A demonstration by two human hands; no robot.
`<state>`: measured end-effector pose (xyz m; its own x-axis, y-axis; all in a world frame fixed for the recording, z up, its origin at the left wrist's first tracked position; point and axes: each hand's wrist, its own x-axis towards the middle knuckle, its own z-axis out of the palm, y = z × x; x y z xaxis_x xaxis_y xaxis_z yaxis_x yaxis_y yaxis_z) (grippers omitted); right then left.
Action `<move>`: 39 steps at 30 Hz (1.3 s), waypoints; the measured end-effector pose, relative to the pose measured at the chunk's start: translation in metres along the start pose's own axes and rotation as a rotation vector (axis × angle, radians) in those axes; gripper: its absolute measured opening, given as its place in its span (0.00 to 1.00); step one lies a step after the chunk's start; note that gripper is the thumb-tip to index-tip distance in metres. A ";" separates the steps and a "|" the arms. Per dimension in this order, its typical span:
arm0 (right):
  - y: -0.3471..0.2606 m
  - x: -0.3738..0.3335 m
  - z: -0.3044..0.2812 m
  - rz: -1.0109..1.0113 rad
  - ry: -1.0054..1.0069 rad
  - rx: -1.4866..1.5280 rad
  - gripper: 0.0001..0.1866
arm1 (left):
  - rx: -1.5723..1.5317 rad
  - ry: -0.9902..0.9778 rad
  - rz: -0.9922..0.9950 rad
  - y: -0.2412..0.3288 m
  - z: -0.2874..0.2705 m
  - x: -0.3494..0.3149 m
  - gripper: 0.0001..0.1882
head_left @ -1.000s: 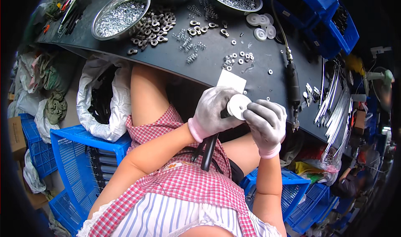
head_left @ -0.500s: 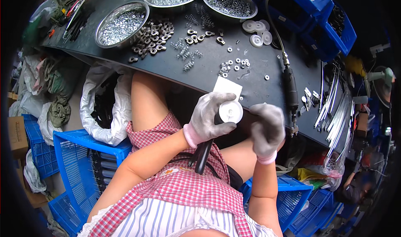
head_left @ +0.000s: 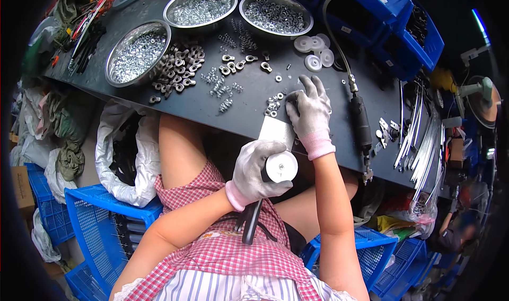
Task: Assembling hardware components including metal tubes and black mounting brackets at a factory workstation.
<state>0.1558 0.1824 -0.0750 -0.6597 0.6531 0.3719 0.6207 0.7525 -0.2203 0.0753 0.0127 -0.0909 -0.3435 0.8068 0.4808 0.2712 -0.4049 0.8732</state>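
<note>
My left hand (head_left: 251,169), in a grey-white glove, is closed around a black tube-like part capped by a white round disc (head_left: 281,167). A small metal piece shows at the disc's centre. Below that hand a black handle-like bar (head_left: 253,221) points toward my lap; how it joins the part is hidden. Over the table my gloved right hand (head_left: 310,110) has its fingers apart, right beside a cluster of small metal nuts or washers (head_left: 273,106). Nothing shows between its fingers. A white block-like piece (head_left: 277,131) lies at the table edge, between my hands.
Steel bowls of small metal parts (head_left: 201,6) stand along the back. Eyelet-shaped metal fittings (head_left: 177,70), springs (head_left: 216,83) and white plastic discs (head_left: 313,63) lie on the dark table (head_left: 238,112). At right are a hanging power driver (head_left: 361,123), blue bins (head_left: 408,49) and metal strips (head_left: 427,150).
My right hand has moved from beside the white disc forward and left to the small nuts on the table. The left hand keeps hold of the capped part. The whole view has shifted slightly.
</note>
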 end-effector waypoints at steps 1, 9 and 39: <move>0.001 0.000 -0.001 -0.035 0.013 -0.002 0.08 | -0.005 -0.002 -0.006 -0.001 0.000 -0.002 0.36; -0.018 -0.028 -0.077 0.184 -0.199 1.035 0.10 | -0.006 0.041 0.033 0.000 0.002 0.004 0.35; -0.050 -0.076 -0.115 -0.365 -0.185 0.172 0.16 | 0.116 0.091 0.154 0.005 -0.001 0.008 0.31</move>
<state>0.2236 0.0857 0.0114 -0.8969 0.3346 0.2893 0.2640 0.9297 -0.2568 0.0726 0.0169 -0.0821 -0.3680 0.6947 0.6180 0.4271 -0.4641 0.7761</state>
